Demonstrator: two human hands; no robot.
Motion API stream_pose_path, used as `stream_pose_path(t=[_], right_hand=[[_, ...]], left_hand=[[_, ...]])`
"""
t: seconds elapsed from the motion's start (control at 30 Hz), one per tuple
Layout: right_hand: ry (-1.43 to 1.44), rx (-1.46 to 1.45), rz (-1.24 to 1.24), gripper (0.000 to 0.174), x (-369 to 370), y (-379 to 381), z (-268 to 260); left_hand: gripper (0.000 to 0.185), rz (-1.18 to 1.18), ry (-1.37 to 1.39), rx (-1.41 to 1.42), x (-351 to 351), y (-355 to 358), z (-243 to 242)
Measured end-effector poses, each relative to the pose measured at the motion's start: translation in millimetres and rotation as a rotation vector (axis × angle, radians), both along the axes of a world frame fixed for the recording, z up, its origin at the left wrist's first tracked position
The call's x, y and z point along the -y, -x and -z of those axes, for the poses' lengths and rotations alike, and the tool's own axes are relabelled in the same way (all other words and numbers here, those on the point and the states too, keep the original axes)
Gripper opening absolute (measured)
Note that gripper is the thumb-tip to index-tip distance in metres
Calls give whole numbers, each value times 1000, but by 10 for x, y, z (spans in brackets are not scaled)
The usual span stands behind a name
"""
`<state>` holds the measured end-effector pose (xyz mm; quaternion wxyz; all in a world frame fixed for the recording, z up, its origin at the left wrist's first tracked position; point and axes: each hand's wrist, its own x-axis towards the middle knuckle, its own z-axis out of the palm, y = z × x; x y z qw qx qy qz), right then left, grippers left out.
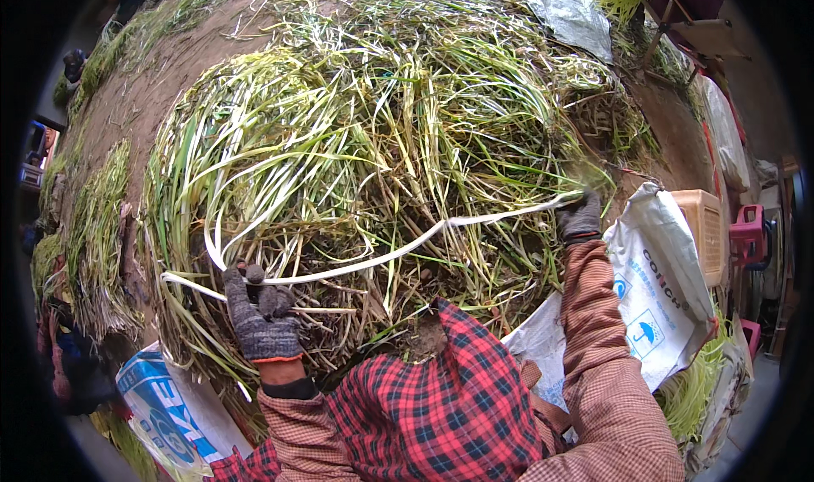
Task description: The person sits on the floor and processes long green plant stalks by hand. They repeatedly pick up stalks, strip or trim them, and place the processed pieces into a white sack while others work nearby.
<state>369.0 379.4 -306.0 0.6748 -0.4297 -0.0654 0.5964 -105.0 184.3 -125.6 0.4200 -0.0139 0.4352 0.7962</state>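
A long heap of green and pale leafy stalks lies on the ground before me. My left hand, in a grey knitted glove, grips several pale stalks at the heap's near left. One long whitish stalk runs from it across the heap to my right hand. That hand, in a grey glove and partly blurred, is closed on the stalk's greener end. Both arms are stretched apart, on either side of a red and black checked cloth over my lap.
White woven sacks stand at the right, beside a tan plastic crate and a pink stool. A blue and white sack lies lower left. More stalks lie at the left, where other people are partly visible.
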Motion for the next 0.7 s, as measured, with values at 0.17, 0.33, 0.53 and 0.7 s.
stream_pose_path(t=[0.17, 0.33, 0.53, 0.7], right_hand=[[263, 716, -620, 27, 68, -289, -113], [189, 2203, -1540, 47, 489, 475, -1162], [-772, 1476, -1239, 32, 839, 2094, -1921], [-1031, 1348, -1391, 17, 1162, 2666, -1435]], left_hand=[[17, 78, -67, 5, 23, 98, -23], [17, 157, 109, -10, -47, -134, -46], [15, 318, 138, 31, -40, -365, 18], [14, 328, 104, 39, -15, -466, -19]])
